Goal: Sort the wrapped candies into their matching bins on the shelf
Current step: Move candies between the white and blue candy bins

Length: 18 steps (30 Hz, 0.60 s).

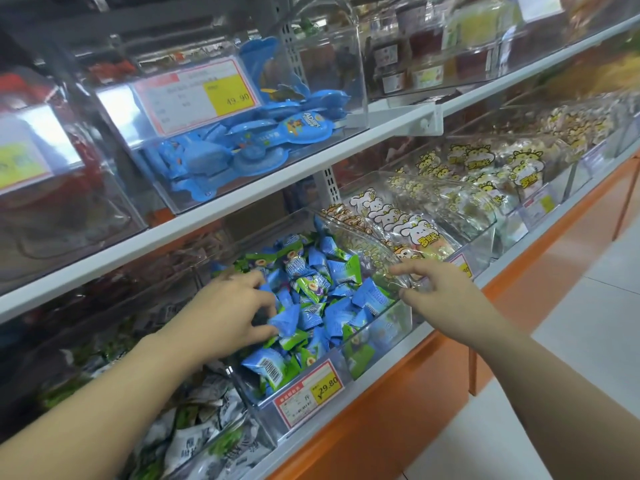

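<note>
- Nearest the camera, the bin of black-and-white wrapped candies (pixel 204 434) sits just left of the open bin and looks full to its rim; a piece dragged sideways out of the neighbour could drop in here and end up in the wrong lot.
- The price label (pixel 309 388) clipped to the front wall of the clear acrylic bin (pixel 377 337) hangs right under the working area; a forearm leaning on it could knock it loose.
- The left hand (pixel 228 311) is down in the heap of blue and green wrapped candies (pixel 322 292), thumb and fingers pinched on a blue triangular candy (pixel 286 322). The grip is only on a corner of slick wrapper, so the piece may slip and fall back into the heap or over the low front edge to the floor.
- Blue and green wrappers lie mixed together, so taking the wrong colour, or two pieces at once, is an easy mistake.
- The right hand (pixel 438 289) has its fingers curled closed on the edge of the transparent flip lid (pixel 367 244), propping it up. If that hold relaxes, the lid would likely swing down on the left wrist.
- Farther right, the bins of rabbit-print snack packs (pixel 398 220) stand touching the raised lid; pushing it further could disturb them.
- On the upper shelf, the box of blue lollipop packs (pixel 263 133) is well clear.
</note>
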### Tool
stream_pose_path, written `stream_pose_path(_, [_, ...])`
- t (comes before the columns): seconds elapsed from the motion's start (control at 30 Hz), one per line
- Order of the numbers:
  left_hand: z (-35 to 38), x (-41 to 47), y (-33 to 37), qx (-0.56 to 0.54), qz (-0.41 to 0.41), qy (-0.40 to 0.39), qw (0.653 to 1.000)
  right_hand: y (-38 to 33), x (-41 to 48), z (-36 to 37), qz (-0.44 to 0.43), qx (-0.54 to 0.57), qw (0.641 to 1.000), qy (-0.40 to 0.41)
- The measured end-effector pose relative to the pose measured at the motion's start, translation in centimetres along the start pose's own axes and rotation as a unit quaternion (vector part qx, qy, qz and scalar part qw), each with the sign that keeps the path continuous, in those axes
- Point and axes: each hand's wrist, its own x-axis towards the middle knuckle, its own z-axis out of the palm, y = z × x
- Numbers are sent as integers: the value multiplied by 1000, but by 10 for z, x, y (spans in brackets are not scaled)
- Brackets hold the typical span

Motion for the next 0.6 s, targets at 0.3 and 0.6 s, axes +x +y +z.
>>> stream_pose_path(0.3, [-7, -11, -7, -161, 7, -82, 984, -3, 3, 7, 46, 9, 998, 30])
stream_pose_path(0.6, [-2, 9, -2, -250, -75, 35, 965, -13, 1, 18, 42, -7, 998, 52])
